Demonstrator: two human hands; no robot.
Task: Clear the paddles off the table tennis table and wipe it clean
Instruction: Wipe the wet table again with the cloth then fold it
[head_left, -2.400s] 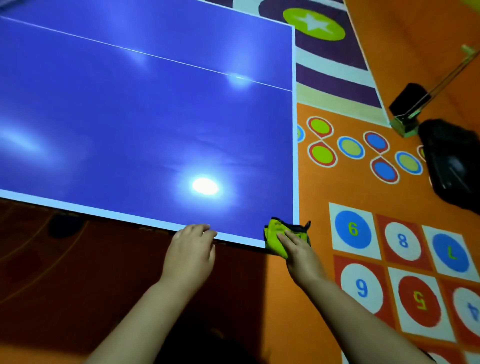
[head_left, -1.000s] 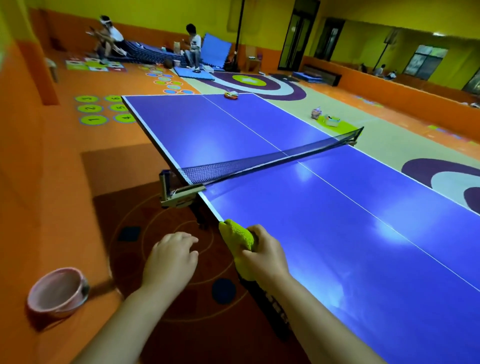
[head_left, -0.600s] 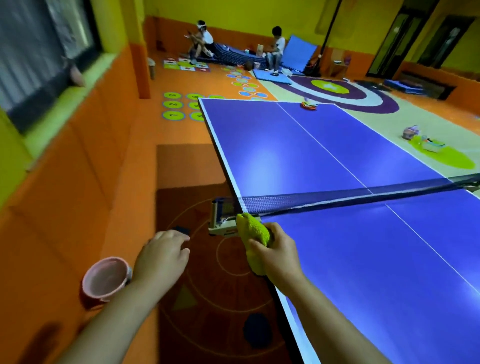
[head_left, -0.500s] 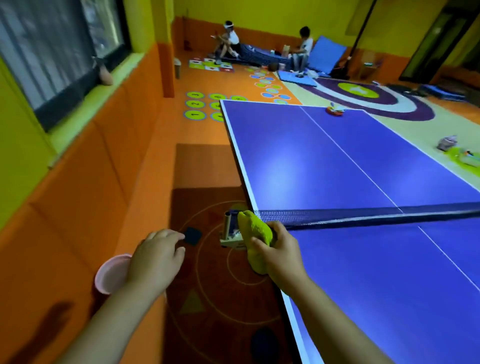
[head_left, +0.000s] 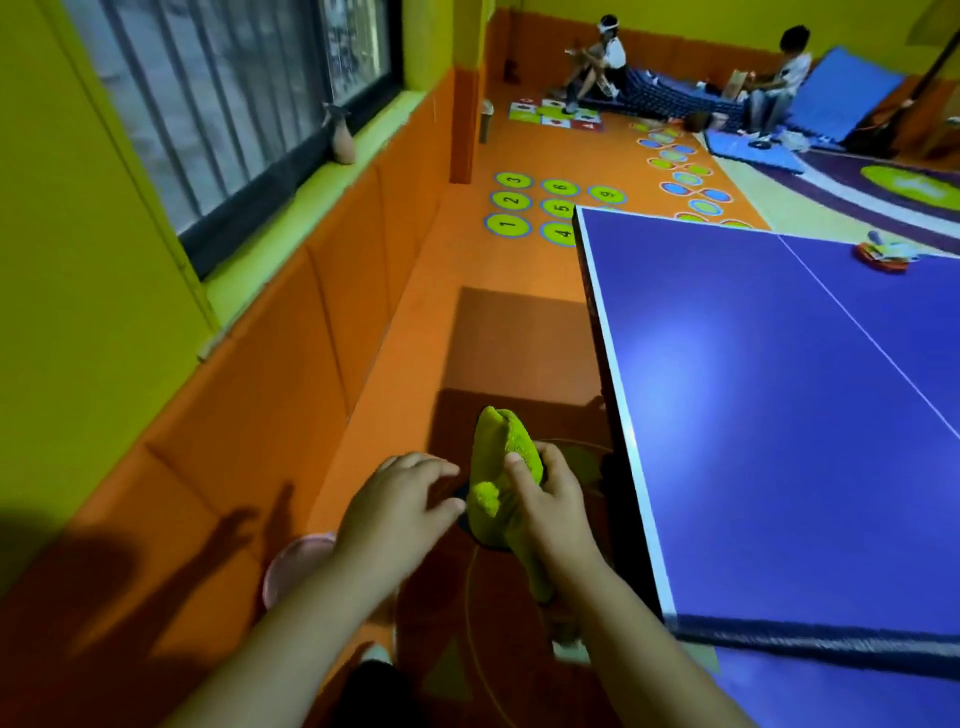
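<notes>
Cloth (head_left: 501, 467) bunched in my right hand (head_left: 553, 499), just off the left edge of the table (head_left: 779, 415); left hand (head_left: 400, 504) loose, holding nothing. Paddles (head_left: 883, 254) sit at the far end: I'd clear those first, then wipe in overlapping flat passes. Blue top glossy. Pink bowl (head_left: 291, 566) on orange floor (head_left: 415, 312), barred window (head_left: 234, 104) left.

Two hands, the left hand (head_left: 400, 506) and right hand (head_left: 550, 501); one fuzzy yellow-green cloth (head_left: 506, 452); one blue table-tennis bench (head_left: 753, 415); one dark net (head_left: 831, 639); one round pink bowl (head_left: 291, 566); two seated people (head_left: 602, 57) at the upper right; seven numbered green floor circles (head_left: 508, 224).
</notes>
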